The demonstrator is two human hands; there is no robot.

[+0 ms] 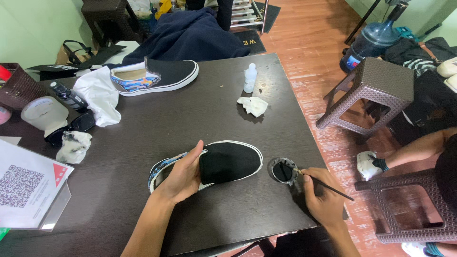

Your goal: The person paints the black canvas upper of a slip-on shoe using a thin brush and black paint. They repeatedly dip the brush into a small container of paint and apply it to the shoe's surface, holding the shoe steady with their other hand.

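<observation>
A black slip-on shoe [228, 162] with a white sole and a blue patterned lining lies on the dark table [190, 109] in front of me. My left hand [183, 173] rests over its opening and grips it. My right hand [323, 197] holds a thin paintbrush [316, 180], whose tip dips into a small round dish of black paint [283, 171] right of the shoe. A second matching shoe [154, 76] sits at the far side of the table.
A small white bottle [250, 78] and a crumpled tissue [253, 105] lie beyond the shoe. A white cloth [99, 94], a white jar [44, 112] and a printed card [26, 190] sit at left. Brown wicker stools [371, 95] and a seated person's arm [419, 148] are at right.
</observation>
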